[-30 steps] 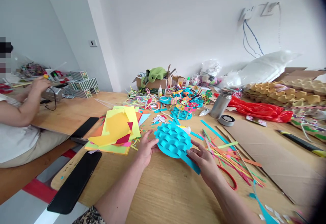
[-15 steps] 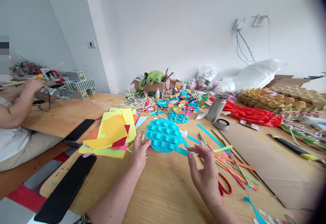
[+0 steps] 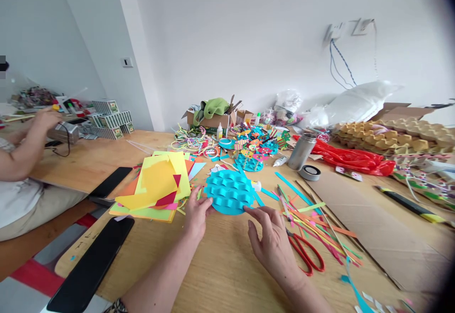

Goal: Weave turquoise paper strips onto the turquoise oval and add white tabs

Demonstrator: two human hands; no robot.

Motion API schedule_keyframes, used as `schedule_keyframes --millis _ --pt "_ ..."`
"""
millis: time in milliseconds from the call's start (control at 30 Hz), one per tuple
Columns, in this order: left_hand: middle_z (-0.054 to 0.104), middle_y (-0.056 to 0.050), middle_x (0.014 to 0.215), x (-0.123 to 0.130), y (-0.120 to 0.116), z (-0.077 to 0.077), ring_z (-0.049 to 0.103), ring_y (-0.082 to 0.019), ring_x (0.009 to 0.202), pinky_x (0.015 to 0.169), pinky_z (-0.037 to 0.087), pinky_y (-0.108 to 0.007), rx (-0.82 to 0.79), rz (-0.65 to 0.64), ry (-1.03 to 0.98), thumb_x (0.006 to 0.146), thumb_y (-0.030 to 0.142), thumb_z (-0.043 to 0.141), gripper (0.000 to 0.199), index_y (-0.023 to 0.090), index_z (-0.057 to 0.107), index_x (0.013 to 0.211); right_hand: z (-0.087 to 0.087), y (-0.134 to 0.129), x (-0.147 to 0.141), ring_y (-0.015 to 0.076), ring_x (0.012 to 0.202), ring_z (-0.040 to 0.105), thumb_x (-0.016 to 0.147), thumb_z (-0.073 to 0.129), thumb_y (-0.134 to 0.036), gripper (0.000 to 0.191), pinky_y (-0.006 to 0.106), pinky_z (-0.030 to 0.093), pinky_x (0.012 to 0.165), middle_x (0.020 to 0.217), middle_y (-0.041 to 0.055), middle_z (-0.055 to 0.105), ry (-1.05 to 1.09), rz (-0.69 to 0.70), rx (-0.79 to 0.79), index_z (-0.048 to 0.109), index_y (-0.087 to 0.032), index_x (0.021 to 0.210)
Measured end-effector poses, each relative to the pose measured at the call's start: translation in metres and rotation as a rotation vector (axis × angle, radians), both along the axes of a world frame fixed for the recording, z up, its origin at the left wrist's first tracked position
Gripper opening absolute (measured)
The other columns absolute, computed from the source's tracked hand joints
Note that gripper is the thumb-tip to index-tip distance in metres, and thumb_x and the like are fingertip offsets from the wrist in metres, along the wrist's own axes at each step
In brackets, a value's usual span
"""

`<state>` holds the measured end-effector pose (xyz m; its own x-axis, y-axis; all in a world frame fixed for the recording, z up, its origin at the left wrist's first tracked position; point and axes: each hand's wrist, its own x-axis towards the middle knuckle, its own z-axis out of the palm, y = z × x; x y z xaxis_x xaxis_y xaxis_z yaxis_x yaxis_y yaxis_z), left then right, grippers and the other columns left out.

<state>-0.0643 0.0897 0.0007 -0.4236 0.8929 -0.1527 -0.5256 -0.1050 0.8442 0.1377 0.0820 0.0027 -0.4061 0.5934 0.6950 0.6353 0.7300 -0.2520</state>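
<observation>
Box [image 3: 209, 122] holds cloth [image 3: 215, 107]; left grip [image 3: 195, 214] pinches disc [image 3: 229, 190], half-open right grip [image 3: 273, 237] touches it.

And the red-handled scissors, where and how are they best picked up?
Probably by the red handles, from above on the near side: these loops lie flat and face the wearer, just right of the right hand.

Bright diffuse light, white wall [image 3: 220, 33] greyer at left, soft shadows on wooden table [image 3: 227, 261], glints on red plastic bag [image 3: 350, 158], wide-angle stretch, right corners dark, blurred, pixelated patch far left
</observation>
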Motion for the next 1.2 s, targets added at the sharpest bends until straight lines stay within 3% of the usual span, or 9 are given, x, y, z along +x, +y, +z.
schedule_keyframes --millis 233,333,400,467,533,600,700,833,1200 --pt "0.069 -0.001 0.076 0.000 0.001 -0.001 0.066 -0.016 0.064 0.058 0.054 -0.026 -0.024 0.027 -0.063 0.060 0.012 0.074 0.074 0.017 0.044 0.127 0.000 -0.004 0.002 0.0282 0.105 0.054 0.087 0.053 -0.014 0.042 0.045 0.047 0.081 0.107 0.0118 0.062 0.067 0.017 0.012 0.048 -0.022 0.128" --pt "0.069 -0.002 0.082 0.000 0.002 -0.002 0.067 -0.016 0.067 0.060 0.054 -0.026 -0.014 0.042 -0.087 0.062 0.011 0.073 0.069 0.020 0.046 0.125 0.001 -0.012 -0.001 0.0239 0.086 0.058 0.086 0.058 -0.020 0.030 0.039 0.048 0.074 0.094 0.0078 0.065 0.298 0.039 -0.077 0.055 -0.024 0.115" --pt "0.070 -0.002 0.083 0.000 0.001 -0.001 0.068 -0.017 0.069 0.062 0.055 -0.027 -0.004 0.045 -0.097 0.062 0.011 0.073 0.069 0.021 0.046 0.125 0.002 -0.015 -0.006 0.0182 0.064 0.055 0.087 0.058 -0.030 0.009 0.033 0.045 0.059 0.072 0.0029 0.061 0.458 0.038 -0.332 0.060 -0.023 0.092" --pt "0.070 -0.002 0.083 0.002 0.000 0.000 0.069 -0.018 0.070 0.063 0.055 -0.028 0.006 0.037 -0.102 0.062 0.012 0.075 0.071 0.021 0.046 0.126 0.002 -0.015 -0.013 0.0142 0.051 0.048 0.086 0.059 -0.044 0.025 0.028 0.038 0.048 0.058 -0.0002 0.053 0.616 0.041 -0.712 0.060 -0.021 0.077" --pt "0.070 -0.003 0.081 0.005 -0.002 0.001 0.070 -0.019 0.072 0.063 0.054 -0.028 0.015 0.020 -0.102 0.061 0.014 0.076 0.073 0.020 0.045 0.127 0.001 -0.012 -0.019 0.0119 0.047 0.045 0.079 0.065 -0.054 0.034 0.026 0.033 0.043 0.059 -0.0010 0.053 0.824 0.066 -1.013 0.061 -0.020 0.078" --pt "0.071 -0.003 0.079 0.009 -0.005 0.002 0.070 -0.018 0.071 0.064 0.054 -0.027 0.023 0.003 -0.100 0.060 0.016 0.078 0.076 0.019 0.043 0.128 0.000 -0.008 -0.024 0.0113 0.051 0.049 0.070 0.074 -0.053 0.039 0.024 0.035 0.044 0.070 0.0005 0.059 1.067 0.107 -1.138 0.063 -0.020 0.086" --pt "0.071 -0.003 0.076 0.017 -0.008 0.002 0.069 -0.016 0.070 0.066 0.054 -0.028 0.031 -0.018 -0.101 0.060 0.017 0.078 0.080 0.017 0.040 0.131 -0.004 -0.003 -0.026 0.0141 0.064 0.057 0.064 0.082 -0.044 0.039 0.025 0.045 0.054 0.080 0.0024 0.064 1.333 0.166 -1.132 0.063 -0.019 0.088" --pt "0.071 -0.002 0.072 0.026 -0.012 0.000 0.069 -0.017 0.069 0.067 0.054 -0.030 0.041 -0.052 -0.091 0.061 0.020 0.080 0.082 0.017 0.039 0.131 -0.009 0.001 -0.025 0.0128 0.064 0.055 0.060 0.085 -0.035 0.038 0.024 0.045 0.058 0.070 -0.0010 0.062 1.497 0.160 -1.060 0.062 -0.018 0.084" --pt "0.072 -0.002 0.073 0.033 -0.018 0.001 0.068 -0.017 0.068 0.066 0.053 -0.028 0.028 -0.080 -0.077 0.061 0.023 0.080 0.078 0.018 0.041 0.129 -0.019 0.006 -0.020 0.0114 0.060 0.056 0.057 0.085 -0.032 0.056 0.024 0.046 0.060 0.069 -0.0049 0.064 1.508 0.001 -0.922 0.057 -0.019 0.104"
